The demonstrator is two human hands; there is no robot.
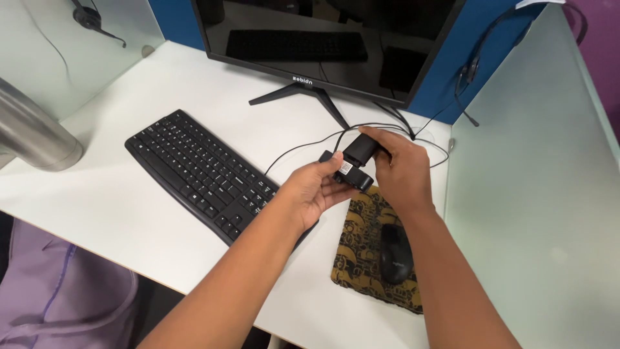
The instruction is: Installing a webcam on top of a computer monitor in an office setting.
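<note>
White surface [161, 213] w/ black keyboard [206, 174], monitor [323, 39] behind: both hands, left hand [316, 187] & right hand [400, 165], grasping small black corded webcam [354, 165] above patterned mousepad [361, 258] w/ mouse [395, 253].

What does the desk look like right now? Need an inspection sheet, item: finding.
Surface: white desk, lit evenly, no spills seen.
Job's things: small black webcam-like device with a folding clip and a small label, held above the desk between both hands.
Clutter: black keyboard set at an angle; black mouse on a patterned mouse pad; steel cylinder at the left edge.
Grippers: left hand cups the device from below; right hand grips its top, fingers closed on it.
Cables: thin black cables loop behind the hands towards the monitor stand.
Surroundings: dark monitor, blue and frosted partitions, a headset hanging at right.
</note>
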